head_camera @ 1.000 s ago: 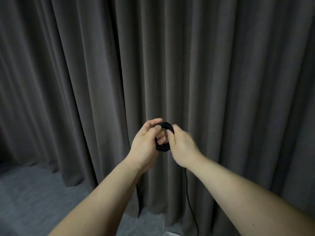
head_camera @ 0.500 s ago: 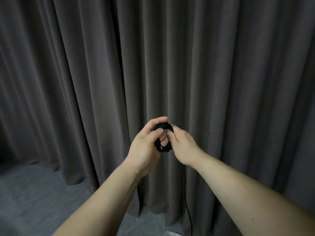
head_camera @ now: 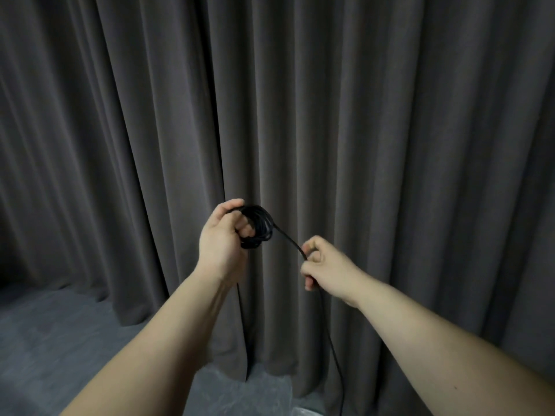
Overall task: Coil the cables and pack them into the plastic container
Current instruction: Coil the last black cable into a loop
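A small tight coil of thin black cable (head_camera: 260, 226) is held up in front of the curtain. My left hand (head_camera: 220, 238) grips the coil, fingers curled through its loops. From the coil a loose strand (head_camera: 288, 240) runs down and right into my right hand (head_camera: 322, 267), which pinches it between curled fingers. Below that hand the cable hangs down toward the floor and leaves the view at the bottom. No plastic container is clearly in view.
A dark grey pleated curtain (head_camera: 330, 115) fills the background. Grey carpet floor (head_camera: 60, 340) lies at the lower left. A pale glossy edge (head_camera: 306, 412) of some object peeks in at the bottom.
My right hand has left the coil and moved down and to the right, drawing out a strand of cable. The left hand keeps its grip on the coil.
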A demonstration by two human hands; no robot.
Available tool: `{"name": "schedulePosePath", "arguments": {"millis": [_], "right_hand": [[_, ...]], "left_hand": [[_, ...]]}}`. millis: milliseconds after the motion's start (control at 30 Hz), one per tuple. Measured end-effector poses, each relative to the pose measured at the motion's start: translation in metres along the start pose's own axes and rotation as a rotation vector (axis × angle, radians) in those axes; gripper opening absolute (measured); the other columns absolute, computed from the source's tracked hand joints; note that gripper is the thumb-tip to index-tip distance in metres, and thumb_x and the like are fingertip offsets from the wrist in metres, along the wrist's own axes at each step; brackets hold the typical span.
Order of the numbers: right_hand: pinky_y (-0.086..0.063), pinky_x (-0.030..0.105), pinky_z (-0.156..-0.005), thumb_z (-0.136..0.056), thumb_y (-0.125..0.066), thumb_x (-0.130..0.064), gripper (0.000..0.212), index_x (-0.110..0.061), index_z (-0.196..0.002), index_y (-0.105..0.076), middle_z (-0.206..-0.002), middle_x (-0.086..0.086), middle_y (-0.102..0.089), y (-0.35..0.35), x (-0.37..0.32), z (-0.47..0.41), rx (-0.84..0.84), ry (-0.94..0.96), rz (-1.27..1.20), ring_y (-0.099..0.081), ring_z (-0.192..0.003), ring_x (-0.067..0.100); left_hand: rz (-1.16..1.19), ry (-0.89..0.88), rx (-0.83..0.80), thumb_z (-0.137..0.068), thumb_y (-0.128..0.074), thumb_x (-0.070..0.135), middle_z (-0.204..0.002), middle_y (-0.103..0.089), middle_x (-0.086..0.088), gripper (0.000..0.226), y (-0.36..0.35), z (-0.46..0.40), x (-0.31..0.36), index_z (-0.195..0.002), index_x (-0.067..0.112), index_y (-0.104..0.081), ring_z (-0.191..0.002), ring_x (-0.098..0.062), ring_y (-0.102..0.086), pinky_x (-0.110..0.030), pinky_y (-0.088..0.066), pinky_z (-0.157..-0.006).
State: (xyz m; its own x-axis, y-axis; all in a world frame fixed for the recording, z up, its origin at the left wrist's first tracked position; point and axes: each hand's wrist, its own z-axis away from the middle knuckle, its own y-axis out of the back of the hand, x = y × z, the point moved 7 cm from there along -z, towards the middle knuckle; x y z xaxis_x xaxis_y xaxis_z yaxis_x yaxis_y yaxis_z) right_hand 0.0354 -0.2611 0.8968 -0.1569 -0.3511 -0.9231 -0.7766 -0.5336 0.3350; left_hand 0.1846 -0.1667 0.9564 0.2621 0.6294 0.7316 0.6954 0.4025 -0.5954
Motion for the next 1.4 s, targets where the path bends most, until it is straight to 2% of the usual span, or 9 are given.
{"name": "schedulePosePath", "arguments": {"millis": [100,167,333,467,700,967,1067,1200,1400], "right_hand": [[-0.048,0.028,-0.056,-0.089,-0.059,-0.011,0.015,-0.021,-0.080,-0.053,-0.059,-0.002,-0.055,0.013,0.002,0.003,0.145,0.076,0.217,-0.051,-0.049,0.014],[-0.049,0.028,-0.064,-0.091,-0.059,-0.023,0.007,-0.024,-0.084,-0.061,-0.070,-0.006,-0.062,0.015,-0.016,0.008,0.221,0.239,0.556,-0.058,-0.066,0.014],[-0.044,0.030,-0.089,-0.097,-0.040,-0.019,0.033,-0.022,-0.121,-0.062,-0.116,-0.001,-0.056,-0.029,-0.066,0.023,-0.073,0.469,0.965,-0.055,-0.108,0.025],[-0.046,0.034,-0.087,-0.096,-0.047,-0.020,0.028,-0.025,-0.112,-0.069,-0.107,-0.002,-0.053,-0.033,-0.104,0.028,-0.078,0.626,0.834,-0.055,-0.099,0.022],[-0.048,0.022,-0.075,-0.079,-0.072,-0.008,0.007,-0.015,-0.083,-0.072,-0.078,-0.014,-0.058,-0.009,-0.101,0.024,0.173,0.628,0.337,-0.060,-0.078,0.008],[-0.034,0.014,-0.048,-0.059,-0.089,-0.024,0.042,-0.018,-0.060,-0.048,-0.047,-0.012,-0.045,0.017,-0.086,0.019,0.287,0.416,0.150,-0.040,-0.047,0.002],[-0.040,0.018,-0.054,-0.069,-0.084,-0.019,0.027,-0.017,-0.063,-0.058,-0.051,-0.011,-0.053,0.014,-0.081,0.013,0.144,0.339,0.091,-0.046,-0.049,0.000],[-0.048,0.023,-0.067,-0.084,-0.070,-0.012,0.017,-0.024,-0.074,-0.066,-0.067,-0.007,-0.062,0.015,-0.081,0.011,0.015,0.329,0.178,-0.057,-0.064,0.005],[-0.041,0.025,-0.056,-0.070,-0.083,-0.024,0.029,-0.020,-0.062,-0.055,-0.058,-0.006,-0.052,0.034,-0.083,0.013,0.260,0.368,0.110,-0.044,-0.056,0.007]], "left_hand": [[-0.033,-0.036,0.054,-0.092,-0.033,-0.010,-0.051,-0.038,0.006,0.030,0.010,-0.008,0.006,-0.094,0.008,-0.056,-0.050,-0.009,-0.032,-0.024,-0.028,-0.057],[-0.100,-0.058,0.068,-0.091,-0.035,-0.009,-0.052,-0.039,0.007,0.030,0.011,-0.010,0.008,-0.093,0.010,-0.058,-0.051,-0.009,-0.034,-0.025,-0.028,-0.059],[-0.350,-0.097,-0.002,-0.093,-0.037,-0.004,-0.052,-0.042,0.011,0.030,0.001,-0.006,0.006,-0.094,0.017,-0.058,-0.055,-0.009,-0.037,-0.021,-0.034,-0.057],[-0.397,0.010,-0.116,-0.096,-0.037,-0.002,-0.050,-0.046,0.008,0.028,-0.009,0.007,-0.009,-0.096,0.016,-0.059,-0.052,-0.009,-0.040,-0.022,-0.038,-0.049],[-0.246,0.168,-0.268,-0.100,-0.040,0.006,-0.082,-0.065,-0.011,0.022,-0.022,0.020,-0.022,-0.102,0.008,-0.062,-0.073,-0.022,-0.062,-0.032,-0.048,-0.064],[-0.329,0.188,-0.411,-0.085,-0.049,0.035,-0.104,-0.062,-0.022,0.050,-0.030,0.026,-0.031,-0.117,-0.002,-0.061,-0.079,-0.029,-0.044,-0.041,-0.042,-0.080],[-0.374,0.197,-0.484,-0.085,-0.054,0.032,-0.103,-0.063,-0.018,0.041,-0.032,0.028,-0.032,-0.113,0.003,-0.063,-0.086,-0.028,-0.049,-0.040,-0.042,-0.085],[-0.434,0.190,-0.577,-0.083,-0.059,0.029,-0.083,-0.054,-0.011,0.032,-0.032,0.032,-0.036,-0.109,0.011,-0.063,-0.067,-0.011,-0.044,-0.029,-0.036,-0.072],[-0.526,0.128,-0.620,-0.092,-0.049,0.026,-0.065,-0.042,0.009,0.029,-0.035,0.036,-0.035,-0.113,0.011,-0.062,-0.061,-0.006,-0.037,-0.019,-0.035,-0.062]]}}
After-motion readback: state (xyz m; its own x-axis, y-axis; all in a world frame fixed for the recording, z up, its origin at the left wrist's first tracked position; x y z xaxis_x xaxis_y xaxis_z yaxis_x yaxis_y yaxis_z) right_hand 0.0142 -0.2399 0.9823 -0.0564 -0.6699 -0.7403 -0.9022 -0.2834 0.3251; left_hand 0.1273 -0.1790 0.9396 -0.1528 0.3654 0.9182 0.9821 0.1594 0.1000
